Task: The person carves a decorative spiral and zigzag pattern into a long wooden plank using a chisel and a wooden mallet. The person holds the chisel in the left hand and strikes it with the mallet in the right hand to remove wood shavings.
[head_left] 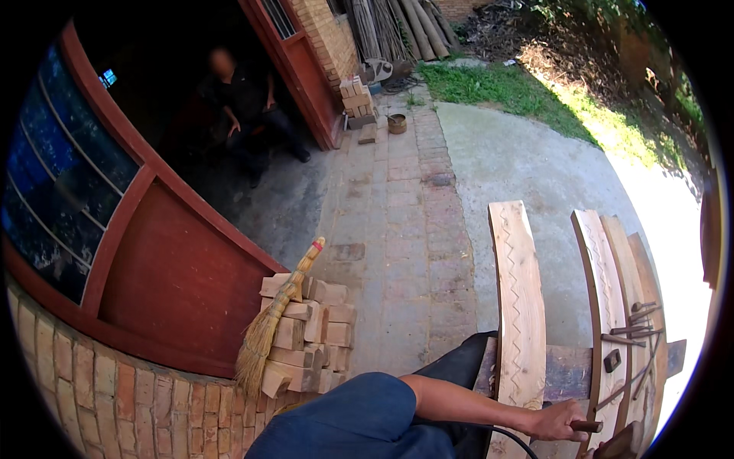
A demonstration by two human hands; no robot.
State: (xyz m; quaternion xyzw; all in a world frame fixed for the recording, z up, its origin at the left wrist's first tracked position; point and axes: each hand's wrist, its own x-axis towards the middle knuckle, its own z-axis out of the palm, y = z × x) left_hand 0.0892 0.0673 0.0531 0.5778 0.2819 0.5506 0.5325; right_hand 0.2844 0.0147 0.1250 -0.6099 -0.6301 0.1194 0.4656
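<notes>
My left hand (562,421) reaches in from a dark blue sleeve (344,417), its fingers closed round a short brown wooden handle (587,426). The rest of that tool is hidden. Beneath the forearm lies a pale plank (520,306) marked with a zigzag line. Another zigzag-marked plank (600,268) runs beside the hand. At the lower edge, close to my left hand, is a brown shape (621,442); I cannot make out whether it is a tool or part of my right hand. A black cable (508,433) curves below the forearm.
Several metal tools (634,330) and a small dark block (612,360) lie across the right-hand boards. A straw broom (267,329) leans on stacked bricks (325,321) at the left. One person (245,107) sits in the doorway. A round container (397,124) stands on the paving.
</notes>
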